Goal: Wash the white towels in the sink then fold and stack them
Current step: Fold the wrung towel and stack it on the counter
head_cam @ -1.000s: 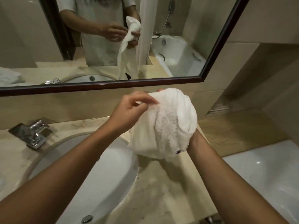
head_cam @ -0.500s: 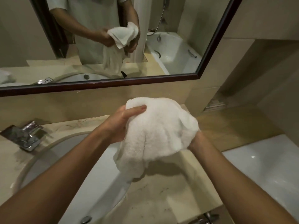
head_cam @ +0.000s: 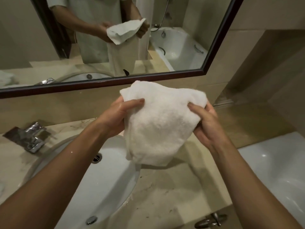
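A white towel (head_cam: 158, 123) hangs in the air between my hands, above the counter just right of the sink (head_cam: 105, 184). My left hand (head_cam: 115, 118) grips its upper left edge with the thumb on top. At the upper right edge, my right hand (head_cam: 204, 124) grips it with the thumb pressed into the cloth. The towel is spread between them and droops down in the middle. The white oval basin holds no towel in the visible part.
A chrome tap (head_cam: 31, 138) stands left of the basin on the beige counter (head_cam: 173, 195). A dark-framed mirror (head_cam: 206, 68) fills the wall ahead. A white bathtub (head_cam: 277, 171) lies at the right, and a metal handle (head_cam: 212, 220) sits below the counter edge.
The towel was bunched over my right hand. Both hands have since drawn apart and now hold it spread out by its upper edges.
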A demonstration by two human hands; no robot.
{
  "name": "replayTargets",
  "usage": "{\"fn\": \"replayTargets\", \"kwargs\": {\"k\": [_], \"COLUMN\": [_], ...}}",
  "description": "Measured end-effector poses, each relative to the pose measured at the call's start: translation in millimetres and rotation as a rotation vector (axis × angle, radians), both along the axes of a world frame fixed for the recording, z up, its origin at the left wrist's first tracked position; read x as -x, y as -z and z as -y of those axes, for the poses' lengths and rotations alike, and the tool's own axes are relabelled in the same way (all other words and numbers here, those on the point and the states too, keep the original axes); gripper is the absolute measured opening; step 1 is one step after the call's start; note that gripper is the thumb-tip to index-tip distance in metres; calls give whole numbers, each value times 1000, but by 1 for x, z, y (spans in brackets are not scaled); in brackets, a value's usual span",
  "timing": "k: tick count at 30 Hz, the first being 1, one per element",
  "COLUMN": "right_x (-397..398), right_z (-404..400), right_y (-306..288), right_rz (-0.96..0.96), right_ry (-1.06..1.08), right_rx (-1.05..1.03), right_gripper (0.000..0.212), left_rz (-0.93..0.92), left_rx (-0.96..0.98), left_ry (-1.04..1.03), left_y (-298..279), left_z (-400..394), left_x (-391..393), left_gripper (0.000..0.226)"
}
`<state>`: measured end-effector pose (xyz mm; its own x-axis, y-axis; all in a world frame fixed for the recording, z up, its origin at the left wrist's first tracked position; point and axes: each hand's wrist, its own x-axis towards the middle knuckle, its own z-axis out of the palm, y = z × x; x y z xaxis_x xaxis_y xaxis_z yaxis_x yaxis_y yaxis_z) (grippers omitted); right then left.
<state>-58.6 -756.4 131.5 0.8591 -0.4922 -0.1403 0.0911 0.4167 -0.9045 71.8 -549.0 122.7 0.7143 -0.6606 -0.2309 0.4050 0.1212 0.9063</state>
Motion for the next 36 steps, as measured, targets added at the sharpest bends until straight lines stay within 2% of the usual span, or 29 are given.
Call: {"fn": "replayTargets", "kwargs": {"k": [3,6,8,10,12,17,20,25,27,30,36], "right_x": [-7,-18,-25,-32,-39,-61,-78,-85,-75,-48,12], "right_z": [8,14,20,30,43,80,98,107,107,107,108], "right_y": [-18,-31,-34,-33,-28,-32,-44,-47,-31,11,110], "right_rz": [-4,14,-5,-53,-88,-75,-14,123,112,4,-389], "right_ry": [-66,-156,-162,-151,-149,-94,-58,27,-3,-79,-218], "right_rx": [64,94,104,146,195,264,242,216,251,317,494], "right_gripper": [29,32,30,31,33,33,24,19,16,17,14], "left_rz": [-107,-203,-55,130,244,437,498,533,536,521,569], "left_rx": [-3,257,327,209,75,-57,-47,-10,-24,-132,-402], "left_ry": [147,-2,-180,-284,-326,-337,-356,-379,-373,-305,-83], "left_y": [-2,4,8,8,8,-7,-30,-41,-24,27,137], "left_z": [4,17,27,35,43,74,92,102,96,79,55], "left_x": [0,3,-2,-7,-11,-26,-39,-43,-32,-4,63], "left_gripper": [53,45,55,61,53,35,24,25,22,29,24]}}
